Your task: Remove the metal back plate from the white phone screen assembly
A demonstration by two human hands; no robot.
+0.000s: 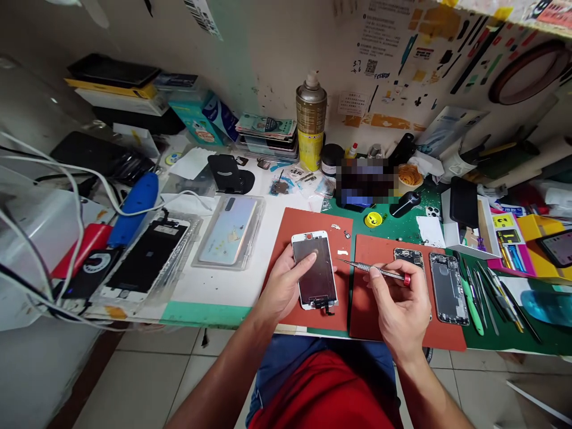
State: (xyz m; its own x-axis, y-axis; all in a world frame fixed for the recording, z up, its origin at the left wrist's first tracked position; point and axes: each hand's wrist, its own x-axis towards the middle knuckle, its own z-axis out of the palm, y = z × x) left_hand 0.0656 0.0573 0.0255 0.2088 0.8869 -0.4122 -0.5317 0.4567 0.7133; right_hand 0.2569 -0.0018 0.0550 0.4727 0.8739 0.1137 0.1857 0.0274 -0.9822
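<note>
A white-edged phone screen (314, 274) is held in my left hand (283, 283), the thumb lying across its dark surface. A short flex cable hangs at its lower edge. My right hand (404, 304) grips a thin metal screwdriver (366, 267) with a red end cap, its tip pointing left, a little to the right of the screen and not touching it. Both hands are above red-brown mats (292, 229). Small white pieces (342, 252) lie on the left mat. An opened phone housing (448, 289) rests right of my right hand, and another opened phone part (409, 257) is partly behind that hand.
Tweezers and a green pry tool (472, 301) lie at the right. A boxed phone (230, 229) and a wrapped screen (147, 256) are on the left, near white cables (74, 196). A spray can (311, 122) stands at the back, with a yellow-rimmed small tub (373, 220) nearer.
</note>
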